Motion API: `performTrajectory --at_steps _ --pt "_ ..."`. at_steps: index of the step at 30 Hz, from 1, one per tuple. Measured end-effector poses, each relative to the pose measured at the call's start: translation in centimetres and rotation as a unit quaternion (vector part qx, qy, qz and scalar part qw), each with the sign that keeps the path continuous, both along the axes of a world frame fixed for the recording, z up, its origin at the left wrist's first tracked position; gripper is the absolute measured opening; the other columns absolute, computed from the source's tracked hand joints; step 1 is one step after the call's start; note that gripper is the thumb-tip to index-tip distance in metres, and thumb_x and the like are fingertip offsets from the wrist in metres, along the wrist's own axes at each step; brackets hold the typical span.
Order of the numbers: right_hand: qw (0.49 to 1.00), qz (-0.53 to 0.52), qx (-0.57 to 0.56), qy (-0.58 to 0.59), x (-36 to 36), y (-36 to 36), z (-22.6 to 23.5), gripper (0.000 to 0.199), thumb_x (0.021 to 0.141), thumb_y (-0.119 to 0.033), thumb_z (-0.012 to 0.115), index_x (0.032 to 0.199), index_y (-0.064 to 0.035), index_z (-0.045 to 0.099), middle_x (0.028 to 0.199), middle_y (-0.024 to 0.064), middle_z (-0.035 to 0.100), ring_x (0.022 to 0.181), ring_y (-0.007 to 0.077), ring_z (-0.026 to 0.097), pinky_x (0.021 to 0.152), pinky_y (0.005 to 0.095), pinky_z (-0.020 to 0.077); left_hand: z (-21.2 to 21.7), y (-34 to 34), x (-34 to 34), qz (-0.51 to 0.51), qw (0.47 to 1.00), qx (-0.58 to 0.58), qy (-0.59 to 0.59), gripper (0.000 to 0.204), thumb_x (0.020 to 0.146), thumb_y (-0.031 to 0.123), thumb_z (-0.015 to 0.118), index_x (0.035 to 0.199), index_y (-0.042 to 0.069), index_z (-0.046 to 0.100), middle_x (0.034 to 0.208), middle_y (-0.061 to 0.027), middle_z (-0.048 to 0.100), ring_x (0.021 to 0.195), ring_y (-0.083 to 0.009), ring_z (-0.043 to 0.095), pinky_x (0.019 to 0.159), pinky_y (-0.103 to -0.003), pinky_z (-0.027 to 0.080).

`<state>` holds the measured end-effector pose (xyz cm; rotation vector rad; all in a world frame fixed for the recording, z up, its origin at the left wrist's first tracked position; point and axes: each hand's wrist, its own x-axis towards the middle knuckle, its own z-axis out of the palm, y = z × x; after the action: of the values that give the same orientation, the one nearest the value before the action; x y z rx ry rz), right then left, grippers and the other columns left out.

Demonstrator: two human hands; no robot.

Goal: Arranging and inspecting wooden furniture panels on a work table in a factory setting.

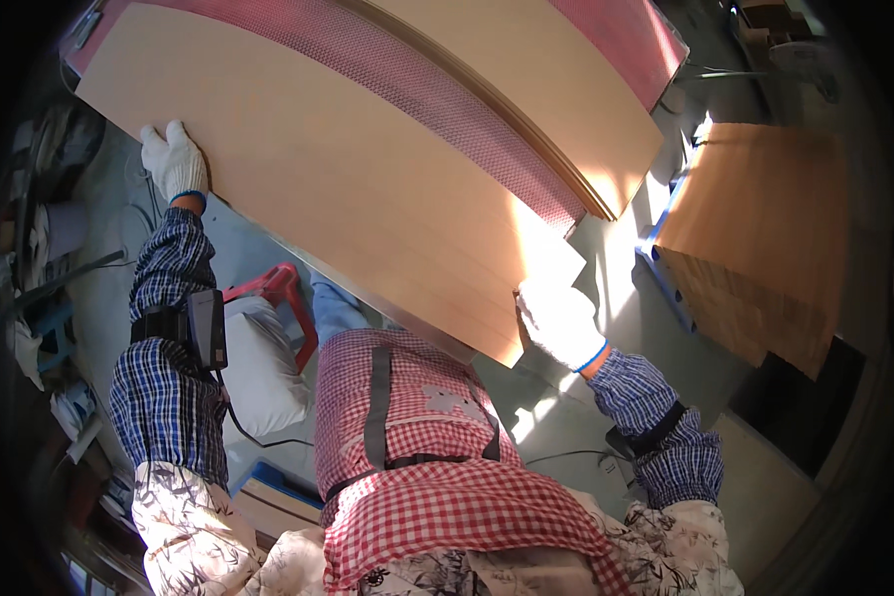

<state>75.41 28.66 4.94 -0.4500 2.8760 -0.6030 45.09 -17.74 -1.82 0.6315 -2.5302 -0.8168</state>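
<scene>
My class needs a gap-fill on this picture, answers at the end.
1. The left hand wears a knitted glove, mainly ____.
2. The right hand touches the long, flat, tan wooden board at its ____ (left/right) end.
3. The checked cloth apron is white and ____.
4. The bubble-textured padding is ____.
Answers: white; right; red; pink.

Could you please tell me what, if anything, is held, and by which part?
Apparently the nearer wooden board: the left hand on its near edge, the right hand at its right end; any grip underneath is hidden.
</scene>
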Motion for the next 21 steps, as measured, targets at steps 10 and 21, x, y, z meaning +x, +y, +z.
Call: performTrajectory --at_steps 10,21 --pt "0.983 0.029 0.158 -0.094 -10.8 -7.4 3.6 0.011 0.092 -0.016 0.055 0.086 -0.0063 0.053 0.073 0.0140 0.065 0.063 0.0318 0.067 0.054 0.0420 0.0515 0.7 4.8 1.5 0.007 0.996 0.072 0.050 0.055 0.092 0.033 0.052 0.136 0.000 0.043 0.136 -0.0306 0.045 0.122 -0.0469 0.047 0.103 -0.049 0.039" --pt "0.983 0.042 0.168 -0.064 -21.1 -15.1 2.3 0.020 0.095 -0.026 0.054 0.091 -0.0065 0.054 0.077 0.0167 0.070 0.066 0.0349 0.070 0.054 0.0460 0.0527 1.9 8.6 3.5 0.064 0.966 0.237 0.079 0.065 0.101 0.028 0.045 0.153 -0.003 0.023 0.159 -0.0261 0.023 0.147 -0.0393 0.025 0.120 -0.041 0.023"
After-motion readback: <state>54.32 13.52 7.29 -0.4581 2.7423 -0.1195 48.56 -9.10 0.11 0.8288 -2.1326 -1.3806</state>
